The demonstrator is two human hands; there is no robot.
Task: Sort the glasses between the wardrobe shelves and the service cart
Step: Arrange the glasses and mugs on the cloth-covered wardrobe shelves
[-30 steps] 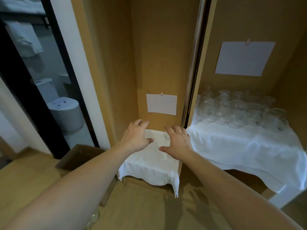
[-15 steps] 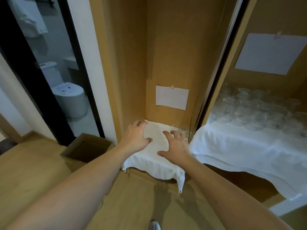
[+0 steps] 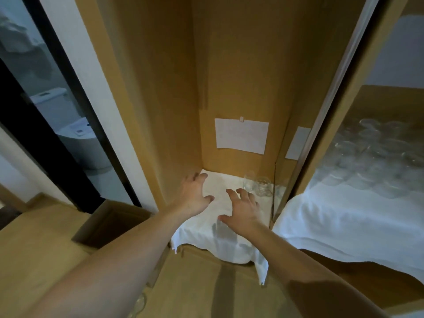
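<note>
Both my hands reach into the narrow left wardrobe compartment, over a shelf covered with a white cloth (image 3: 218, 246). My left hand (image 3: 193, 196) lies spread on the cloth near the back left corner. My right hand (image 3: 241, 210) is spread, fingers straight, over the cloth just in front of two clear glasses (image 3: 258, 184) that stand at the back right of this shelf. Neither hand holds anything. In the right compartment, several clear glasses (image 3: 371, 157) crowd the back of a second white-covered shelf (image 3: 339, 226).
A paper sheet (image 3: 242, 136) is clipped to the back wall of the left compartment. A vertical wooden divider (image 3: 325, 134) separates the two compartments. An open cardboard box (image 3: 107, 223) sits on the floor at left, beside a dark glass bathroom door (image 3: 41, 115).
The view has moved closer and leftward into the left compartment, so the two glasses at its back right now show. Both hands stay spread over the cloth.
</note>
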